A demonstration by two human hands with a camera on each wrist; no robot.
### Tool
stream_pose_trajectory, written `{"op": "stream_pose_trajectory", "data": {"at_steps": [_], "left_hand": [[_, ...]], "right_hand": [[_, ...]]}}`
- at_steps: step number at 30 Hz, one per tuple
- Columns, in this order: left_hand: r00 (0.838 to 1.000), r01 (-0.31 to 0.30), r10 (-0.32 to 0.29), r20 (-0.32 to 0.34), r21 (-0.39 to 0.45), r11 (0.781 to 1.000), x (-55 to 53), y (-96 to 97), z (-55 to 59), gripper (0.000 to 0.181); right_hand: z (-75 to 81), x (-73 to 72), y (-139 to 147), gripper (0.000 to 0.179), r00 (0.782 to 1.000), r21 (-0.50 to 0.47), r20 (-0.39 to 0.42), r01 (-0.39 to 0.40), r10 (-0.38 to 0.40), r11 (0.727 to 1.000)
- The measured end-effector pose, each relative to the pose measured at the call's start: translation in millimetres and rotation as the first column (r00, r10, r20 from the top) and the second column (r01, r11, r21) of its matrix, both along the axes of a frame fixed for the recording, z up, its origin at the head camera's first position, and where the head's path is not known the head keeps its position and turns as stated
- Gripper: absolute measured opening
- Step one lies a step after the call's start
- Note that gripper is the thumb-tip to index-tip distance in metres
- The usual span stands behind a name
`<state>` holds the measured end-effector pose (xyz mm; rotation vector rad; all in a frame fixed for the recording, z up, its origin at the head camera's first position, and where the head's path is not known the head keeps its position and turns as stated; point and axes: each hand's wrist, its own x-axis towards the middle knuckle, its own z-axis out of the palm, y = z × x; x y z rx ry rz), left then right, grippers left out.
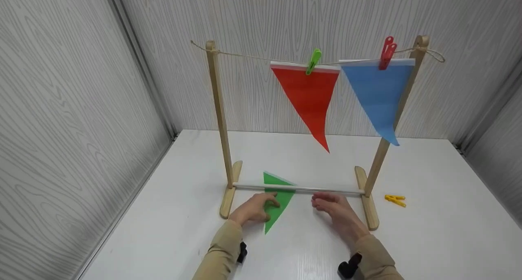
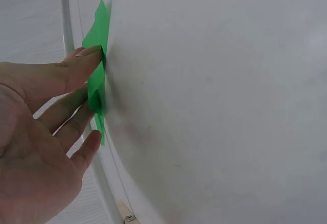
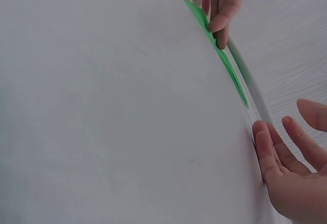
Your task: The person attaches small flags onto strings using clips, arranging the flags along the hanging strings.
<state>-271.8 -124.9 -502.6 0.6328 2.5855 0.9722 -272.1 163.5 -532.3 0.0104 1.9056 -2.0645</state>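
Note:
A green triangular paper flag (image 1: 283, 200) with a white top edge lies on the table, under the white bar of a wooden stand. My left hand (image 1: 255, 208) rests on its left side, thumb and fingers spread apart and touching the paper. The left wrist view shows the flag (image 2: 96, 32) slightly buckled at those fingers. To the right of the flag, my right hand (image 1: 336, 210) hovers low by the bar, its fingers loosely bent around nothing. In the right wrist view, that hand (image 3: 291, 178) is apart from the flag's tip.
A string (image 1: 248, 56) runs between the stand's two posts. From it hang a red flag (image 1: 310, 92) in a green clothespin (image 1: 313, 62) and a blue flag (image 1: 377, 92) in a red clothespin (image 1: 387, 55). A yellow clothespin (image 1: 394, 199) lies right of the stand.

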Motion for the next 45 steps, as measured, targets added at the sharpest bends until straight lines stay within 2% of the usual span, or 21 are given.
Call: {"op": "stream_pose_trajectory", "data": {"at_steps": [8,17,20,24,28,33,40,45], "left_hand": [[0.999,0.044,-0.044,0.008,0.006,0.999,-1.2,4.1,1.3,0.059],[0.995,0.068,-0.073,0.062,0.082,0.994,-1.6,6.2,-0.3,0.078],[0.995,0.086,-0.091,0.051,0.087,0.992,-2.8,7.1,-1.1,0.079],[0.993,0.107,-0.111,0.037,0.091,0.990,-3.8,6.9,-2.7,0.079],[0.991,0.107,-0.114,0.064,0.108,0.988,-3.6,6.9,-4.7,0.079],[0.991,0.108,-0.116,0.066,0.116,0.987,-4.6,7.7,-5.5,0.078],[0.991,0.100,-0.111,0.081,0.127,0.987,-5.0,8.2,-5.5,0.078],[0.988,0.140,-0.149,0.048,0.152,0.978,-5.4,6.9,-7.2,0.075]], "right_hand": [[3.9,-2.8,-3.8,0.046,0.989,0.172,-0.145,-0.009,0.034,0.985],[3.9,-2.6,-10.5,0.047,0.977,0.288,-0.212,0.033,0.030,0.957],[4.8,-3.2,-13.3,0.047,0.976,0.320,-0.219,0.058,0.014,0.946],[4.8,-4.2,-19.2,0.046,0.972,0.379,-0.232,0.125,-0.037,0.917],[3.9,-4.7,-24.5,0.044,0.966,0.413,-0.245,0.183,-0.084,0.892],[5.4,-5.0,-29.0,0.043,0.963,0.427,-0.253,0.201,-0.097,0.881],[6.2,-5.2,-32.7,0.041,0.967,0.518,-0.244,0.190,-0.069,0.834],[3.3,-6.3,-33.0,0.037,0.960,0.524,-0.274,0.202,-0.060,0.827]]}}
